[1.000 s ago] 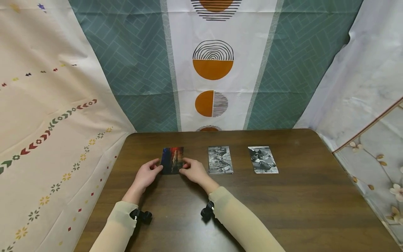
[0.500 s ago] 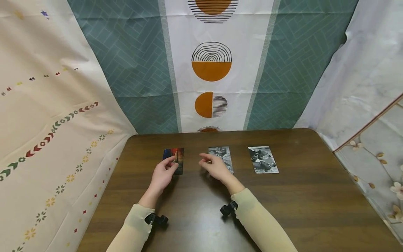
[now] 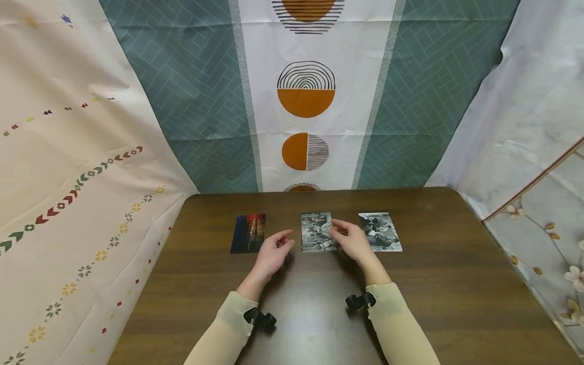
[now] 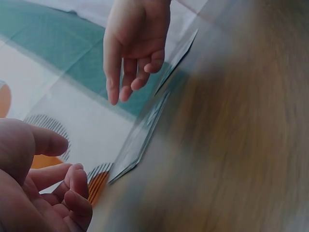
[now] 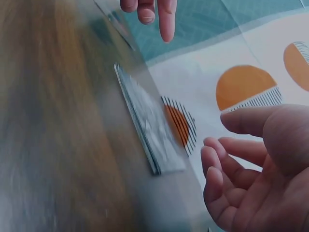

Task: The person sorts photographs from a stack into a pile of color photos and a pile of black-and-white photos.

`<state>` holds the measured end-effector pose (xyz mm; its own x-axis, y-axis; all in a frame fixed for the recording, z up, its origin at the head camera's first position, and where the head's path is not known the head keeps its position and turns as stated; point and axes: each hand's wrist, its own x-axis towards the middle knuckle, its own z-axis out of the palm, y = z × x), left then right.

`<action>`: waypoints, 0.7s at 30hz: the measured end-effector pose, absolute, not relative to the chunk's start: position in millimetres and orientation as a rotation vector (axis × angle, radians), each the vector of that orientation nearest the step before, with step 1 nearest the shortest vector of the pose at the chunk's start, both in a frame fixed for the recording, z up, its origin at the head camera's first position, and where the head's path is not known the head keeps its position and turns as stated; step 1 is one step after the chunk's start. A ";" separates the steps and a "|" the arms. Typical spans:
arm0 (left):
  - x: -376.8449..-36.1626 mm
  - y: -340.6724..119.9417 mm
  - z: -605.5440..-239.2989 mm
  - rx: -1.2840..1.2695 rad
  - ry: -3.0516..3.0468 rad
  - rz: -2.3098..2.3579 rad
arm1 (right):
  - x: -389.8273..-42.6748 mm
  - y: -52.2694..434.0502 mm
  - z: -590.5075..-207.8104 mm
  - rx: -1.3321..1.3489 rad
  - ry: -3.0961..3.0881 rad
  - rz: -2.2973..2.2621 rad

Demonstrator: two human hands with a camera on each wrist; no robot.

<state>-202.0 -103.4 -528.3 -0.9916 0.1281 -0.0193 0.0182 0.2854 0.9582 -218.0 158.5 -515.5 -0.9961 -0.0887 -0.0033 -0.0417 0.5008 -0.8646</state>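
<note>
1. On the tabletop's (image 3: 315, 329) left, the colourful photo (image 3: 248, 233) lies released.
2. Left hand (image 3: 271, 253), thumb and fingers apart, is just beside the middle photo pile (image 3: 316, 233).
3. Right hand (image 3: 356, 244), fingers likewise apart, hovers opposite; attention has apparently shifted here.
4. Rightmost lies a grey photo (image 3: 385, 235).

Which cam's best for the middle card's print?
Head. The middle card shows nearly its whole black-and-white front there, seen from above. Both wrist views catch it at a steep slant, print unreadable; the right wrist view does show its layered edge.
</note>
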 end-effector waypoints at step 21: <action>-211.3 -65.2 -545.7 0.149 2.530 1.660 | -216.8 170.0 -542.0 -0.069 2.778 -1.359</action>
<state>-211.3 -65.2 -545.7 -0.9890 0.1427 -0.0395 0.0206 0.3967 0.9177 -216.8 170.0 -542.0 -0.9978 -0.0614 -0.0239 -0.0188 0.6131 -0.7898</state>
